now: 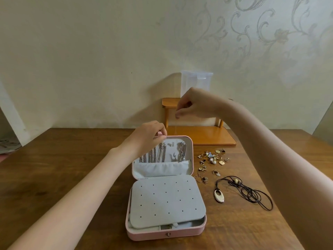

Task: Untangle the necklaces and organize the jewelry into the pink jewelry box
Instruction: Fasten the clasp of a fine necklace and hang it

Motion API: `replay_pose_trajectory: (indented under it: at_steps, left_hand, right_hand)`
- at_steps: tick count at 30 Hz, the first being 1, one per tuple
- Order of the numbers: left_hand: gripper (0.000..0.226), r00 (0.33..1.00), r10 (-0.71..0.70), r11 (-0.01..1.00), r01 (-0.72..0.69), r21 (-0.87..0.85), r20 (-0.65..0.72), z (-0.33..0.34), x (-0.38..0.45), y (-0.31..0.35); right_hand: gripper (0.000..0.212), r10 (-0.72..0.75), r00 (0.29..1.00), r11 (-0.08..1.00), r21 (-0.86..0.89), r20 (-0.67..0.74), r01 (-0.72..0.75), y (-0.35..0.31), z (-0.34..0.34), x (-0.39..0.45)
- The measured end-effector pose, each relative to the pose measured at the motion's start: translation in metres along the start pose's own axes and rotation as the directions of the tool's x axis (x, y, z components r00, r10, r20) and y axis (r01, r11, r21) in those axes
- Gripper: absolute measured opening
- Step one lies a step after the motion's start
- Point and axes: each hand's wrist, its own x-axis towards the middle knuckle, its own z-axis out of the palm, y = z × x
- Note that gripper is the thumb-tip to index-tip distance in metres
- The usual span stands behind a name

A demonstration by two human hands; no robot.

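Observation:
The pink jewelry box (162,233) stands open on the table, its lid (191,156) upright. Several silver chains (155,154) hang inside the lid above a grey pouch. A grey panel with small holes (167,199) lies tilted over the base. My left hand (149,134) pinches the top edge of the lid. My right hand (194,103) is raised above the box and pinches a very thin chain (175,124) that hangs down toward the lid. A dark cord necklace (248,192) with an oval pendant lies right of the box.
A heap of small earrings and charms (210,159) lies right of the lid, with a thin gold chain (201,178) below it. A small orange wooden shelf (203,136) stands at the table's back edge, a clear plastic container (196,80) on top. The wall is close behind.

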Motion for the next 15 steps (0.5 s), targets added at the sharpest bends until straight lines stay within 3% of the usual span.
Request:
replay_pose_trajectory:
  at_steps: [8,15]
  left_hand:
    - [0.008,0.999,-0.027,0.999,0.028,-0.03,0.036,-0.005,-0.001,0.004]
    - [0.013,0.991,-0.09,0.994,0.096,-0.057,0.103,-0.013,-0.003,0.013]
  right_hand:
    - [0.018,-0.047,0.998,0.999,0.022,-0.051,0.048,-0.003,-0.003,0.004]
    - [0.015,-0.062,0.998,0.998,-0.021,-0.015,0.062,-0.004,0.004,0.006]
